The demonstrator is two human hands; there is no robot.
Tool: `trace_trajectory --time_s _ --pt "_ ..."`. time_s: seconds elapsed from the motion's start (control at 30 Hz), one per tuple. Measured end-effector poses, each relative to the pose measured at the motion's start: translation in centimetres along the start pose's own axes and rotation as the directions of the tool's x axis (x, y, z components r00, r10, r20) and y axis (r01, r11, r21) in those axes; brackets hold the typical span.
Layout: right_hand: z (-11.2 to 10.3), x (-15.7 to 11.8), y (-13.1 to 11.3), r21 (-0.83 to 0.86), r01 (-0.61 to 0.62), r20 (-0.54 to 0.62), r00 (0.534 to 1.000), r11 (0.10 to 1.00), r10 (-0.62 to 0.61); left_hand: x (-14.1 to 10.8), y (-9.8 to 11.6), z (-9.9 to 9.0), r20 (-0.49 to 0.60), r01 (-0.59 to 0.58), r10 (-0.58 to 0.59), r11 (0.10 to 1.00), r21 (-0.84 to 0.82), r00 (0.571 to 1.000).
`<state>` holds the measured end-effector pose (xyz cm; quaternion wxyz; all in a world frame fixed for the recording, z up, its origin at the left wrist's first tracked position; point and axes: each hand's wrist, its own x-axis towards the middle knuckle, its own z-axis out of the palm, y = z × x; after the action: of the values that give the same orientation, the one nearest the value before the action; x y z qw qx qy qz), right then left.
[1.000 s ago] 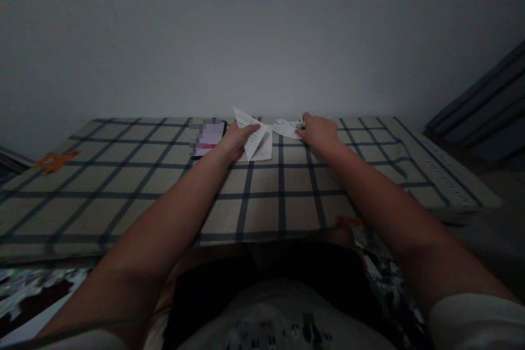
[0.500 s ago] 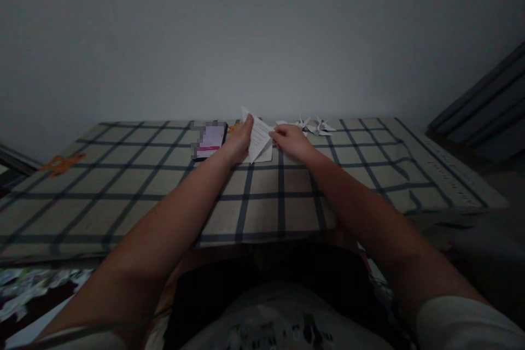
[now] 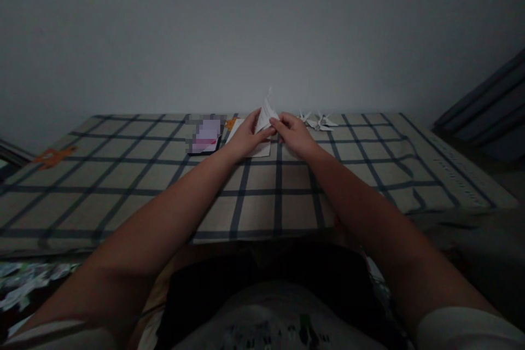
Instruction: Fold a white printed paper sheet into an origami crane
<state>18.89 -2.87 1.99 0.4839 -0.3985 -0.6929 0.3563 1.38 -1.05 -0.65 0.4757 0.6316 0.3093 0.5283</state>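
Note:
Between my two hands is a folded sheet of white paper with faint print, its pointed tip standing up toward the wall. My left hand grips it from the left and below, thumb stretched toward the right. My right hand pinches its lower right edge with thumb and forefinger. Under my left hand, more white paper lies flat on the checked cloth. Folded paper cranes rest just beyond my right hand. To the left of my left hand lies a phone with a lit, partly blurred screen.
A checked cloth covers the table, which meets a plain wall. One orange item lies beside the phone, and another orange item is at the far left. Paper scraps show below the table at left.
The folded paper has turned in my hands, from a broad face with its point downward to a narrower shape pointing up. Both hands have come closer together.

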Motion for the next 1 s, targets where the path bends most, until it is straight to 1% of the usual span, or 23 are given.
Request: trace_trajectory --time_s 0.07,0.13,0.27,0.33,0.37,0.43,0.53,0.57,0.63,0.7,0.77,0.83,0.93,1.0 --pt "-0.1 0.0 -0.2 0.037 -0.015 0.004 1.000 0.999 0.015 0.0 0.3 -0.1 0.009 0.073 -0.072 0.996 -0.055 0.997" --pt "-0.3 0.0 -0.3 0.047 -0.035 0.010 0.999 0.998 0.035 0.0 0.7 -0.2 0.011 0.107 -0.107 0.992 -0.070 0.994" --pt "-0.6 0.1 0.3 -0.018 -0.017 0.067 0.998 1.000 0.018 -0.1 0.9 -0.5 0.065 0.120 -0.120 0.993 -0.004 0.991" --pt "-0.6 0.2 0.8 -0.001 -0.022 0.055 0.998 1.000 0.022 -0.2 0.7 -0.4 0.085 0.116 -0.119 0.992 0.041 0.989" --pt "-0.6 0.2 1.1 0.007 -0.018 0.054 0.998 1.000 0.018 -0.2 0.6 -0.4 0.073 0.120 -0.123 0.992 0.046 0.990" --pt "-0.6 0.3 1.3 -0.012 -0.005 0.058 0.998 1.000 0.005 -0.1 0.5 -0.2 0.015 0.149 -0.150 0.989 0.014 0.989" --pt "-0.8 0.3 1.1 -0.121 0.002 0.038 0.999 0.993 0.003 0.3 0.4 -0.2 -0.120 0.189 -0.201 0.977 -0.101 0.972" --pt "-1.0 0.4 1.0 -0.159 -0.006 0.024 1.000 0.987 0.010 0.5 0.4 -0.3 -0.173 0.183 -0.207 0.973 -0.142 0.963" --pt "-1.3 0.4 0.8 -0.214 -0.032 -0.023 0.999 0.976 0.028 0.9 0.5 -0.5 -0.274 0.136 -0.196 0.965 -0.224 0.942" --pt "-1.6 0.6 0.9 -0.244 -0.054 -0.084 0.996 0.968 0.034 1.1 0.6 -0.7 -0.317 0.093 -0.188 0.952 -0.292 0.930" --pt "-1.9 0.8 1.2 -0.264 -0.073 -0.148 0.988 0.962 0.034 1.1 0.8 -0.9 -0.301 0.101 -0.209 0.936 -0.337 0.931" --pt "-2.1 0.9 1.5 -0.270 -0.095 -0.189 0.981 0.958 0.044 1.1 1.1 -0.9 -0.263 0.136 -0.243 0.920 -0.367 0.934" --pt "-2.2 1.0 1.9 -0.272 -0.103 -0.198 0.979 0.957 0.049 1.0 1.6 -1.1 -0.204 0.173 -0.274 0.898 -0.405 0.940" --pt "-2.3 1.1 2.2 -0.324 -0.080 -0.184 0.983 0.943 0.021 0.9 1.8 -1.2 -0.176 0.200 -0.291 0.891 -0.408 0.940"
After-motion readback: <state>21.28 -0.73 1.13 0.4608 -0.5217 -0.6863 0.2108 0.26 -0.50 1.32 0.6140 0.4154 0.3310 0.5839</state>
